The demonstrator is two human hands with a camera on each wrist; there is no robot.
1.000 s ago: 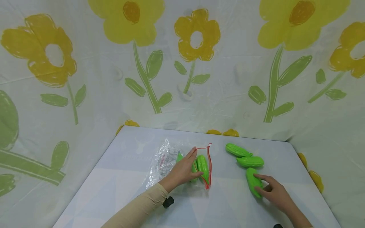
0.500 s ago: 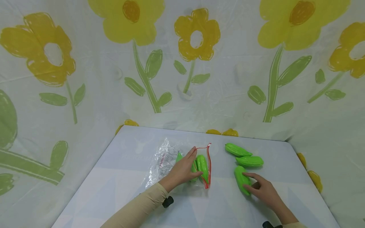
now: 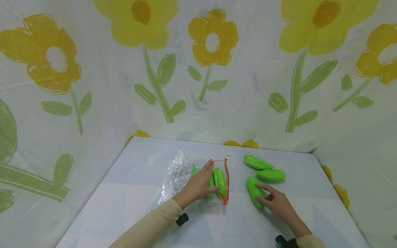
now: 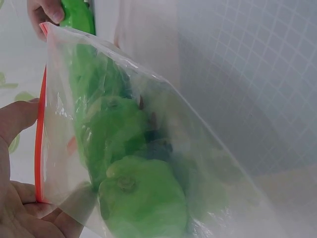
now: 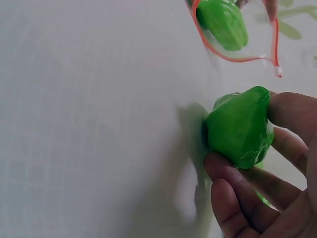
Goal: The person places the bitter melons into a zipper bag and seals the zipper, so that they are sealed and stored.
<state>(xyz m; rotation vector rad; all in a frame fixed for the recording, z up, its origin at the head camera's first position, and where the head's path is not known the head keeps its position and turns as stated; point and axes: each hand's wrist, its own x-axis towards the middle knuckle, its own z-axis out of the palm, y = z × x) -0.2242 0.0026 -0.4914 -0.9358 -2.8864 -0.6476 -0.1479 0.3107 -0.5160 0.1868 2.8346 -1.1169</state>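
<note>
My right hand (image 3: 278, 206) pinches a bright green bitter melon (image 3: 252, 188) between thumb and fingers, just right of the bag. Seen from the right wrist, one blunt end of this bitter melon (image 5: 240, 128) faces the camera. A clear plastic zip bag (image 3: 176, 172) with a red zip edge lies on the table, its mouth toward the right. Several bitter melons (image 4: 143, 198) show through its film. My left hand (image 3: 198, 184) lies over the bag at its mouth, fingers straight and thumb spread; in the left wrist view the thumb touches the red edge and fingers pass behind the film.
Two more bitter melons (image 3: 271, 175) lie touching each other at the back right of the white table (image 3: 124, 193). A flower-printed curtain (image 3: 242, 103) stands behind the table and along its sides. Dark wrist-camera pieces (image 3: 182, 219) sit near both forearms.
My right hand has carried the bitter melon left across the table, closer to the bag mouth. The left hand and the bag have stayed where they were.
</note>
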